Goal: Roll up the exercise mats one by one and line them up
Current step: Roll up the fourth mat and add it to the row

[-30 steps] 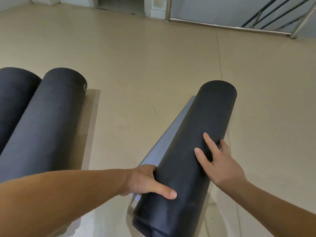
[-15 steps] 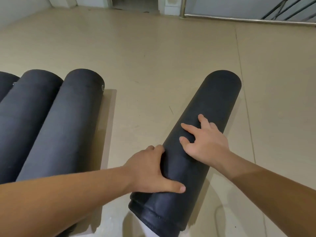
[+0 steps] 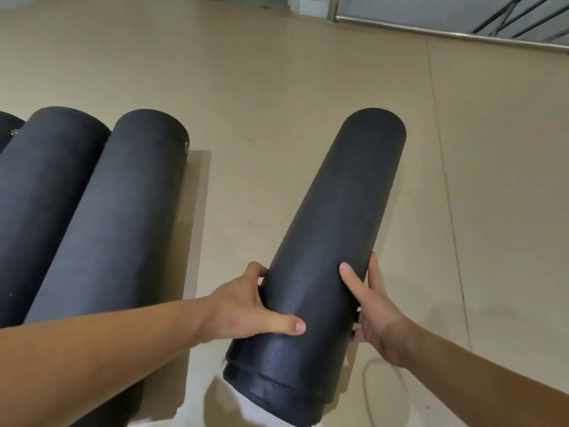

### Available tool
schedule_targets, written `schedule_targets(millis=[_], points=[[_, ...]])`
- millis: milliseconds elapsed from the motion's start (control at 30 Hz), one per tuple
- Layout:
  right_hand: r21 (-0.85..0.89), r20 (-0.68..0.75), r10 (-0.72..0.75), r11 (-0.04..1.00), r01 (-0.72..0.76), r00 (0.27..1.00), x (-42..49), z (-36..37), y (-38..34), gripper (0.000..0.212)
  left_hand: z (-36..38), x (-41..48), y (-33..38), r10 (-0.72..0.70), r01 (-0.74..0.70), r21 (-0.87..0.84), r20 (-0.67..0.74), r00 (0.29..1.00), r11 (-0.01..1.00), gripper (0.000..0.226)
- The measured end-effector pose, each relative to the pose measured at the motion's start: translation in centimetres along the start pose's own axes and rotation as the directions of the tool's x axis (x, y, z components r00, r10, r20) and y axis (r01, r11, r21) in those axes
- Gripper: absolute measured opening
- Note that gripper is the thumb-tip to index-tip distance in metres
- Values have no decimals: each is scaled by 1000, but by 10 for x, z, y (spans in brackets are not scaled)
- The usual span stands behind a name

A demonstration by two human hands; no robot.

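A fully rolled black exercise mat (image 3: 338, 217) lies on the beige floor, its near end close to me and its far end pointing away to the right. My left hand (image 3: 246, 306) grips its left side, thumb laid over the top. On the roll's right side my right hand (image 3: 374, 312) holds it, thumb on top and fingers wrapped behind. At the left lie rolled black mats side by side: one (image 3: 117, 223) nearest, another (image 3: 40, 192) beside it, and the tip of a third (image 3: 6, 127) at the frame edge.
Beige floor (image 3: 277, 103) spreads between the lined-up rolls and the held roll and beyond. A metal railing (image 3: 446, 32) and a wall run along the far right. A pale circular mark (image 3: 378, 392) shows on the floor near my right wrist.
The last flat strip of the mat has been rolled in. My right hand moved from the top of the roll to its right side, and both hands now clasp the roll from either side.
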State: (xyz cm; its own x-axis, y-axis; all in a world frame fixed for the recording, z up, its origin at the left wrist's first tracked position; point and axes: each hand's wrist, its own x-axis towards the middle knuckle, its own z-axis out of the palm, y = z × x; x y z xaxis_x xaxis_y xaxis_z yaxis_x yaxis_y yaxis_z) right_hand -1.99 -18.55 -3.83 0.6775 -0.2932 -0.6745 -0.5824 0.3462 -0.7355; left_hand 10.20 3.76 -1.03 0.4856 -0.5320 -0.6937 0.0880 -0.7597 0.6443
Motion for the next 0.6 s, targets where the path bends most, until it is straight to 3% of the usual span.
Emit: schedule_targets(millis=[167,267,300,467,600], points=[[-206,151,-57,975,88,987,9,26,-20,95,5,-31,-26,-114,104,-198,-41,993,975,107],[-287,235,-119,940,186,965,15,59,-35,94,-9,-47,-25,-136,123,-161,-75,988,979,63],[-310,247,-136,927,212,959,18,68,-38,94,-15,-49,-23,-133,117,-148,-108,985,982,59],[-334,287,-148,911,243,947,20,107,-37,88,-39,-57,-39,-200,145,-194,-305,931,970,119],[-244,293,-202,929,277,935,21,128,-26,94,-46,-64,-48,-230,200,-122,-332,915,972,126]])
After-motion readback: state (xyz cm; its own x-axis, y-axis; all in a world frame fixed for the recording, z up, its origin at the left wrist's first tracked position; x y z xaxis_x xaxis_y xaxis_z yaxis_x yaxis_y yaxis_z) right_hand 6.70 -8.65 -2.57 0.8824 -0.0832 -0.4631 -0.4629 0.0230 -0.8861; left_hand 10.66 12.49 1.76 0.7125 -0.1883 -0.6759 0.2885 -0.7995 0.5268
